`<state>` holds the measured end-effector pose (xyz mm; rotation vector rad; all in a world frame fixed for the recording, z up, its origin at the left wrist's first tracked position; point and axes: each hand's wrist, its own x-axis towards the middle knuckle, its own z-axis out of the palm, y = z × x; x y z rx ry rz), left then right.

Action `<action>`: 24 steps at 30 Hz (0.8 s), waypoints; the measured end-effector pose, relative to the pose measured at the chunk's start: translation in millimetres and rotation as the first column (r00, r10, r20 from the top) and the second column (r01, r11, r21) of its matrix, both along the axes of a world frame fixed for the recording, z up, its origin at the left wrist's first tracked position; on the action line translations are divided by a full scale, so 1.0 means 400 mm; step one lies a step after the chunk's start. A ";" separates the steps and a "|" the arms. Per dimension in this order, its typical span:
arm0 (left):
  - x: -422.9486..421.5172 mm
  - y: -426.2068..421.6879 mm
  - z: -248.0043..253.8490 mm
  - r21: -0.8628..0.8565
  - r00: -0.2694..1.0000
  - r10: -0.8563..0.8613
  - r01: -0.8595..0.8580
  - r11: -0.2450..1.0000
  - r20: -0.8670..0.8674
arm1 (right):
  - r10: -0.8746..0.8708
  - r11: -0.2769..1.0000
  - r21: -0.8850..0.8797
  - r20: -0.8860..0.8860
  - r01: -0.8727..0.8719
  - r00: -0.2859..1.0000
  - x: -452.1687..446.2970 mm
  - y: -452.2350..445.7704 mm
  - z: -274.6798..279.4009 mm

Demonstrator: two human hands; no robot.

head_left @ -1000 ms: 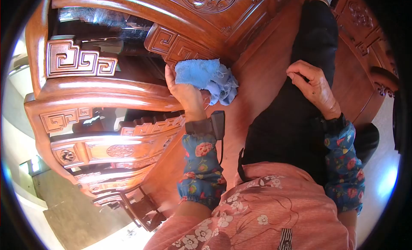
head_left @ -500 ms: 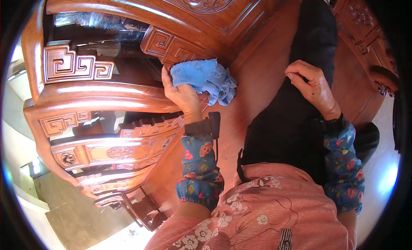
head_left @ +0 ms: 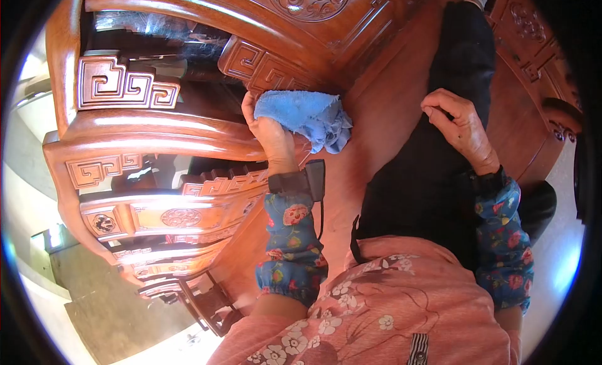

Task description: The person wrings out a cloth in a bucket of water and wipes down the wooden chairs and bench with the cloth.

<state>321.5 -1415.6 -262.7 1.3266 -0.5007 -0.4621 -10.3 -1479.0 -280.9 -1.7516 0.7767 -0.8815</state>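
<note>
My left hand [head_left: 273, 139] is closed on a blue cloth [head_left: 298, 111], which is bunched up with frayed edges hanging to the right. The cloth lies against the lower end of a carved wooden bracket [head_left: 241, 61] in the bench back; the palm side of my fingers is hidden by it. Over my thigh in black trousers [head_left: 414, 177], my right hand [head_left: 461, 123] rests with its fingers curled in and the thumb near the index finger. Nothing shows in it.
Polished wooden seat [head_left: 338, 195] runs under and beside my legs. On the left, the carved back [head_left: 182, 217] has rails, openings and fretwork brackets [head_left: 125, 83]. A dark wooden chair or stand [head_left: 210, 302] stands at the lower left. A curved armrest [head_left: 561, 117] is at the right.
My left hand and the cloth have shifted slightly right relative to the picture, and the bench back has also slid right in view. My right hand stays on the thigh.
</note>
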 end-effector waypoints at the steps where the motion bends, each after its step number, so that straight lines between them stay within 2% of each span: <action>1: 0.004 0.000 0.002 0.000 1.000 -0.001 0.001 1.000 0.001 | 0.005 1.000 -0.019 0.010 -0.005 1.000 0.000 -0.002 -0.002; 3: 0.026 0.003 -0.003 -0.083 0.961 -0.217 0.206 0.975 -0.170 | 0.009 0.999 -0.039 0.019 -0.009 1.000 -0.001 -0.001 -0.002; 4: 0.035 -0.001 -0.011 -0.086 0.960 -0.222 0.210 0.974 -0.172 | 0.008 1.000 -0.027 0.012 -0.008 1.000 -0.002 -0.001 0.000; 6: 0.048 0.002 -0.018 -0.121 0.872 -0.400 0.381 0.916 -0.280 | 0.010 1.000 -0.009 0.006 -0.010 1.000 0.001 0.001 0.003; 9: 0.025 -0.003 -0.010 -0.081 0.898 -0.398 0.390 0.917 -0.187 | 0.015 1.000 -0.008 -0.019 -0.015 1.000 0.003 0.001 0.005; 16: -0.021 -0.036 0.012 -0.021 0.937 -0.286 0.287 0.958 -0.199 | 0.023 1.000 -0.019 -0.019 -0.023 1.000 0.005 -0.003 0.001; 19: -0.029 -0.029 0.009 -0.081 0.948 -0.268 0.258 0.963 -0.169 | 0.028 1.000 -0.008 -0.019 -0.028 0.999 0.009 0.003 0.000; 21: -0.043 -0.028 0.016 -0.105 0.967 -0.198 0.183 0.977 -0.159 | 0.016 1.000 -0.009 -0.011 -0.016 1.000 0.004 -0.001 0.002; 24: -0.068 -0.014 0.019 -0.135 0.972 -0.195 0.178 0.975 -0.131 | 0.000 1.000 0.004 0.011 0.000 1.000 0.001 -0.001 0.003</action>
